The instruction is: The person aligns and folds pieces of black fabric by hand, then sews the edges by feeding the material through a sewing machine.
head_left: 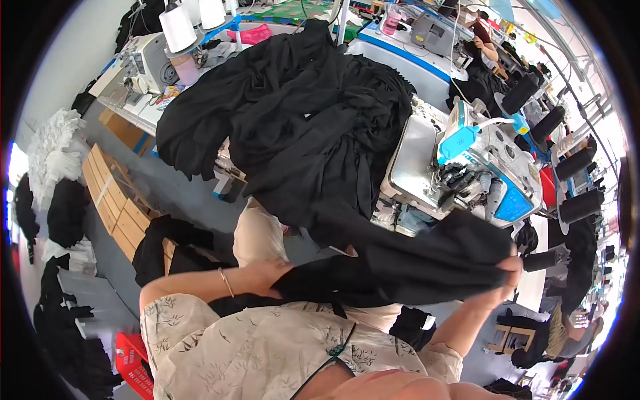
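Note:
A length of black cloth (427,267) is stretched across my lap between both hands, and its right part is smeared by motion. My right hand (510,272) has its fingers wrapped round the cloth's right end. At the left end, my left hand (275,275) is closed on the cloth, its fingers mostly hidden under the fabric. The stretched piece runs up into a big heap of black fabric (293,113) on the worktable. Just beyond my right hand is a white and blue overlock sewing machine (490,167).
Black thread cones (575,163) stand right of the machine, white cones (177,28) at upper left near another sewing machine (148,63). A wooden bench (113,200) and a red basket (133,363) are on the left. A co-worker (483,41) sits at far upper right.

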Available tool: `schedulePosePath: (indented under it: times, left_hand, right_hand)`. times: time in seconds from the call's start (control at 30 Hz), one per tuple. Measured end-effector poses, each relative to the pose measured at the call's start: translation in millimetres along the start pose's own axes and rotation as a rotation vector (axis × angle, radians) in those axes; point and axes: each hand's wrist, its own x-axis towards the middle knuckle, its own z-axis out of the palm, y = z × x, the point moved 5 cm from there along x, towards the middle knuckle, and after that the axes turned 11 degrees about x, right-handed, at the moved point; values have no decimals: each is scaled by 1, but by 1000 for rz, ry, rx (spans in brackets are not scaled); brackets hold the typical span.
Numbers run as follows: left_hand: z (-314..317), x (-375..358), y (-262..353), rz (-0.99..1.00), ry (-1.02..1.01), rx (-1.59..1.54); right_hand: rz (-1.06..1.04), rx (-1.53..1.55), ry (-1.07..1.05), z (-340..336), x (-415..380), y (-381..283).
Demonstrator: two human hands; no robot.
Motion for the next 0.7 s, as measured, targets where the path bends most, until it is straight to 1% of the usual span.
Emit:
schedulePosePath:
  times: [0.03, 0.07, 0.1, 0.13, 0.17, 0.23, 0.3, 0.33, 0.37, 0.4, 0.47, 0.53, 0.57, 0.6, 0.67, 0.7]
  left_hand:
    - [34, -7, -8, -49, -105, 24]
    - [48, -1, -12, -86, -47, -62]
    - [42, 1, -14, -122, 10, -142]
    - [40, 0, -13, -158, 65, -228]
    - [24, 3, -9, -35, 379, -311]
    - [-51, 15, 9, 258, 412, -652]
    - [-134, 18, 41, 441, 730, -506]
    - [-163, 19, 40, 414, 844, -421]
    - [-184, 25, 29, 234, 749, -538]
    - [-200, 32, 20, 203, 682, -612]
    - [-220, 44, 35, 414, 581, -859]
    - [-204, 62, 58, 487, 284, -919]
    - [-194, 69, 68, 490, 51, -1020]
    - [-184, 75, 68, 433, -104, -1035]
    - [-171, 80, 58, 408, -136, -998]
    - [-173, 78, 53, 382, -48, -1078]
  right_hand:
    - [48, 78, 29, -13, 1, 2]
    - [93, 155, 61, -23, 0, 5]
    - [116, 157, -1, -14, 4, 2]
    - [152, 88, -104, -7, 1, 7]
    - [199, 16, -215, -1, -6, 12]
    - [266, -20, -456, 16, -16, 35]
    - [343, 21, -676, 44, -26, 52]
    - [387, 15, -771, 55, -30, 55]
    - [405, -14, -797, 61, -36, 59]
    - [427, -42, -818, 66, -43, 63]
    - [461, 19, -844, 77, -50, 62]
    - [463, 111, -784, 80, -58, 66]
    - [466, 168, -753, 79, -60, 67]
    - [466, 225, -725, 78, -62, 69]
    - [451, 224, -654, 67, -65, 73]
    - [443, 224, -614, 63, -68, 75]
